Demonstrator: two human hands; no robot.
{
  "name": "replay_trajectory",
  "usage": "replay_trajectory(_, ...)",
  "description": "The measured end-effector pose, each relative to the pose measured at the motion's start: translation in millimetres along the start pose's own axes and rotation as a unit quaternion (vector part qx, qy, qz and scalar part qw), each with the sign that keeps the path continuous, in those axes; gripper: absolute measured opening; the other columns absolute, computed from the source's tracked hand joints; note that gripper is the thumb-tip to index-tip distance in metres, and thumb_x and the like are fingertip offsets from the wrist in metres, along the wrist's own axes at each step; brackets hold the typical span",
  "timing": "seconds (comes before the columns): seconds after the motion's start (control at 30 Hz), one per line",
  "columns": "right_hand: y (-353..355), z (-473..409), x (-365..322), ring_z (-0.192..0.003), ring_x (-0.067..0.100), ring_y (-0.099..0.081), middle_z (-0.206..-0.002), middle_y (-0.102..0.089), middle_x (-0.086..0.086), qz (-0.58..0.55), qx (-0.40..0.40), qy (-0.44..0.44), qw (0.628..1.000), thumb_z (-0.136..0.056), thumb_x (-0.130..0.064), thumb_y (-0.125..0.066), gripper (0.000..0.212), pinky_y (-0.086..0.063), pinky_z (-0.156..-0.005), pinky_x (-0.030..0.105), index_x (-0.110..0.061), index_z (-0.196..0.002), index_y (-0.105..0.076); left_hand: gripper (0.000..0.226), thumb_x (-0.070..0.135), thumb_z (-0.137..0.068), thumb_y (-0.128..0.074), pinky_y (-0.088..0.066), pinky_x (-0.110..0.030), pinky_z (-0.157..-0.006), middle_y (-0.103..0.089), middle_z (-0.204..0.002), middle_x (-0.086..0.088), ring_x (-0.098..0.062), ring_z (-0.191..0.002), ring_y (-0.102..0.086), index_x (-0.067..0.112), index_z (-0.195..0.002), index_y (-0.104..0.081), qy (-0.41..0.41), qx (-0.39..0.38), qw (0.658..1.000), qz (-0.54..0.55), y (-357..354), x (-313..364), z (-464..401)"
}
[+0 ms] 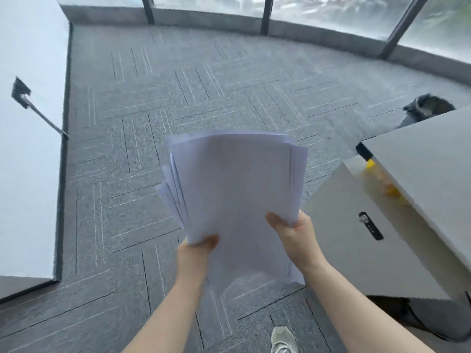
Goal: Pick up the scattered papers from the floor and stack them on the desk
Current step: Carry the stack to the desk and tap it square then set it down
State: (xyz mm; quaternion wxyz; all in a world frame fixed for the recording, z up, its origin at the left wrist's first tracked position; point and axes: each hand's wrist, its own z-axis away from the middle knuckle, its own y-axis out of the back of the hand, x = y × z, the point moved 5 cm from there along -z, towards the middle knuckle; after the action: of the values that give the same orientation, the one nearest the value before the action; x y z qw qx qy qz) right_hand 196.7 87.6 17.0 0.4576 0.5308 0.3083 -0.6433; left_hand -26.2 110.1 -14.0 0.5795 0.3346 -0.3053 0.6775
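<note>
- Both hands are clamped on the same bunch of papers (234, 200): the left hand (197, 247) pinches the lower left corner, thumb on top, and the right hand (297, 236) grabs the right edge a bit higher, thumb lying across the top sheet.
- The stack's held up in the air in front of the person, well off the floor, and it's pretty messy – sheets fan out on the left side and the corners don't line up. The top sheet looks blank, though the shot is blurry.
- Bare forearms come in from the bottom of the frame.
- Just right of the papers there's a grey cabinet (356, 250) with a small lock (369, 225) on its front, and the desk (433, 161) top sits over it at the right edge.
- Underneath is grey patterned carpet (153, 98), and a pale sneaker (283, 338) pokes in at the bottom.
- White wall (28, 149) on the left, windows (331, 8) along the far side.
</note>
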Motion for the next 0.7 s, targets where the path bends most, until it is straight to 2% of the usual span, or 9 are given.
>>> replay_trajectory(0.1, 35.1, 20.5, -33.8, -0.078, 0.01, -0.062, -0.083, -0.072, -0.004, -0.006, 0.06, 0.022, 0.998, -0.089, -0.01, -0.069, 0.005, -0.051, -0.072, 0.031, -0.012, -0.092, -0.074, 0.014, 0.001, -0.074, -0.077, -0.051, -0.034, -0.07, -0.074, -0.084, -0.013, -0.027, -0.075, -0.067, 0.009, -0.085, -0.072, -0.006, -0.045, 0.999, -0.015, -26.5, 30.0, 24.3)
replay_trajectory(0.2, 72.6, 42.4, -66.9, -0.08, 0.017, -0.063, -0.086, -0.073, 0.008, -0.024, 0.108, 0.038, 0.993, -0.09, -0.012, -0.068, 0.006, -0.051, -0.072, 0.038, -0.011, -0.092, -0.073, 0.033, 0.013, -0.059, -0.079, -0.055, -0.037, -0.07, -0.077, -0.082, -0.009, -0.029, -0.075, -0.07, 0.008, -0.091, -0.073, -0.022, -0.1, 0.994, -0.033, -61.5, 59.0, 49.2)
replay_trajectory(0.27, 100.2, 55.1, -89.1, -0.08, 0.016, -0.067, -0.088, -0.075, 0.009, -0.03, 0.143, 0.05, 0.988, -0.091, -0.011, -0.067, 0.007, -0.053, -0.071, 0.038, -0.014, -0.091, -0.074, 0.026, 0.011, -0.064, -0.08, -0.057, -0.033, -0.067, -0.077, -0.077, -0.002, -0.025, -0.074, -0.071, 0.01, -0.089, -0.074, -0.044, -0.138, 0.988, -0.055, -89.3, 74.7, 66.5)
replay_trajectory(0.37, 143.7, 71.5, -119.8, -0.087, 0.024, -0.073, -0.089, -0.077, 0.005, -0.042, 0.195, 0.071, 0.977, -0.091, -0.009, -0.066, 0.012, -0.057, -0.073, 0.043, -0.015, -0.093, -0.076, 0.012, 0.001, -0.077, -0.074, -0.051, -0.02, -0.05, -0.076, -0.068, 0.004, -0.015, -0.064, -0.07, 0.009, -0.085, -0.073, -0.076, -0.18, 0.979, -0.065, -133.2, 96.4, 96.3)
replay_trajectory(0.47, 190.3, 87.4, -141.7, -0.093, 0.033, -0.072, -0.092, -0.077, 0.009, -0.064, 0.243, 0.09, 0.964, -0.092, -0.008, -0.066, 0.013, -0.057, -0.08, 0.052, -0.014, -0.095, -0.077, 0.013, 0.001, -0.078, -0.074, -0.051, -0.024, -0.054, -0.076, -0.073, 0.0, -0.021, -0.072, -0.07, 0.007, -0.089, -0.073, -0.089, -0.217, 0.969, -0.072, -179.8, 111.4, 126.6)
replay_trajectory(0.57, 236.1, 105.0, -160.8, -0.096, 0.037, -0.071, -0.093, -0.078, 0.009, -0.076, 0.293, 0.112, 0.946, -0.091, -0.009, -0.068, 0.011, -0.057, -0.081, 0.054, -0.012, -0.097, -0.076, 0.013, 0.0, -0.079, -0.074, -0.051, -0.02, -0.051, -0.075, -0.07, 0.004, -0.014, -0.065, -0.07, 0.009, -0.088, -0.072, -0.107, -0.249, 0.96, -0.071, -225.1, 123.8, 158.2)
replay_trajectory(0.63, 266.1, 116.5, -174.8, -0.096, 0.038, -0.071, -0.094, -0.077, 0.01, -0.082, 0.316, 0.124, 0.937, -0.091, -0.011, -0.069, 0.009, -0.057, -0.081, 0.054, -0.013, -0.097, -0.076, 0.015, 0.005, -0.075, -0.078, -0.05, -0.023, -0.055, -0.075, -0.072, 0.004, -0.017, -0.069, -0.069, 0.011, -0.087, -0.072, -0.119, -0.267, 0.953, -0.075, -254.6, 131.0, 180.2)
replay_trajectory(0.7, 296.0, 126.4, -188.9, -0.092, 0.029, -0.073, -0.092, -0.078, 0.005, -0.084, 0.333, 0.132, 0.93, -0.09, -0.012, -0.07, 0.008, -0.059, -0.078, 0.047, -0.015, -0.095, -0.075, 0.019, 0.01, -0.068, -0.082, -0.049, -0.028, -0.061, -0.075, -0.073, 0.003, -0.02, -0.072, -0.067, 0.012, -0.085, -0.073, -0.131, -0.283, 0.947, -0.078, -283.3, 138.4, 201.9)
